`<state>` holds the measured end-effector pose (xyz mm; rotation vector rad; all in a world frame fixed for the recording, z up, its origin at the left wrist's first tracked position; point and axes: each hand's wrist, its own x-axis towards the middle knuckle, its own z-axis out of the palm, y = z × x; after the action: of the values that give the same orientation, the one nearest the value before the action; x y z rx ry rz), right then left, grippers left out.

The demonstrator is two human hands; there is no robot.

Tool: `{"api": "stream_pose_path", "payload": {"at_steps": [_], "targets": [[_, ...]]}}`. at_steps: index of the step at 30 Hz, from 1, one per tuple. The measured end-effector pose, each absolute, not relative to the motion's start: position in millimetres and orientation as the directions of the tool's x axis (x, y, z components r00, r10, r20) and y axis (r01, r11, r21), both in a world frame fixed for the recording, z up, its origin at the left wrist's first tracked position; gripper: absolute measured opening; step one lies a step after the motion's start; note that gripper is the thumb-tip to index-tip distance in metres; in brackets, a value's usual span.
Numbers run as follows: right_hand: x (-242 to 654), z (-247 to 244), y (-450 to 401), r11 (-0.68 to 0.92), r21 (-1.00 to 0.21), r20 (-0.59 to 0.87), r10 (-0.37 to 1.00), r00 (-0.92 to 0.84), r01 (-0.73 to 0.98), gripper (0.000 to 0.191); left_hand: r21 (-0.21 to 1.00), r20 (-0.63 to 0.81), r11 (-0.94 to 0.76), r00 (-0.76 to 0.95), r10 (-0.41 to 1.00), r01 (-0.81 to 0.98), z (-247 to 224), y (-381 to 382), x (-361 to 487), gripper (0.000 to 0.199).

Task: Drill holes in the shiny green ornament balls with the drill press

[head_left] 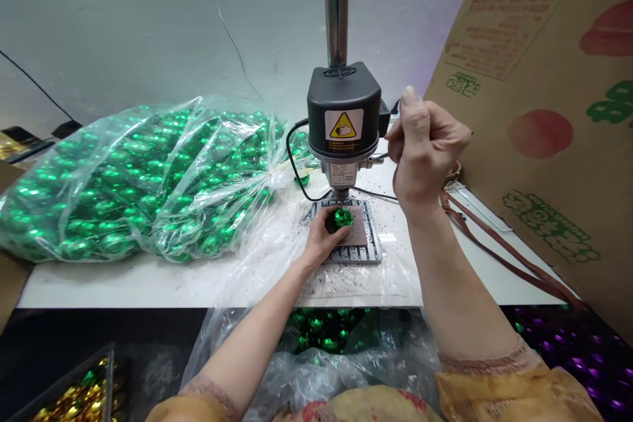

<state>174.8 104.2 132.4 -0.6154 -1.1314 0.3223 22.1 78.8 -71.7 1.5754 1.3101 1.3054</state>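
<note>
A small bench drill press (345,109) with a black motor housing stands in the middle of the table. Under its chuck, my left hand (324,237) pinches a shiny green faceted ball (343,216) between thumb and fingers, on a brown pad (360,235) over the slotted metal base (374,252). The drill tip meets or nearly meets the ball's top; I cannot tell which. To the right of the motor, my right hand (428,151) is raised and closed around the feed lever (380,157), most of which the fingers hide.
A tied clear bag (133,184) of green balls fills the table's left side. At right stands a large cardboard box (539,138), with a brown strap (499,254) beside it. Below the table edge are more green balls (326,330), gold balls (74,399) and purple balls (578,356).
</note>
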Motion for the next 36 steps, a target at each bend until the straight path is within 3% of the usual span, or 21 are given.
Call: {"api": "stream_pose_path", "payload": {"at_steps": [11,17,32,36], "targets": [[172.1,99.1,82.3,0.866,-0.5,0.772,0.448,0.451,-0.006,0.044,0.929,0.26,-0.245,-0.019,0.965,0.278,-68.0,74.5,24.6,0.049],[173.6,90.9,81.6,0.879,-0.475,0.793,0.408,0.452,0.039,0.045,0.92,0.279,-0.261,-0.021,0.96,0.293,-69.8,74.3,24.7,0.049],[170.6,68.8,91.1,0.96,-0.277,0.847,0.227,0.48,0.034,0.047,0.91,0.296,-0.278,-0.012,0.955,0.307,-70.7,75.4,24.4,0.049],[171.9,63.8,93.0,0.97,-0.223,0.875,0.155,0.458,0.098,0.046,0.899,0.301,-0.284,0.001,0.954,0.333,-70.7,75.2,24.0,0.049]]}}
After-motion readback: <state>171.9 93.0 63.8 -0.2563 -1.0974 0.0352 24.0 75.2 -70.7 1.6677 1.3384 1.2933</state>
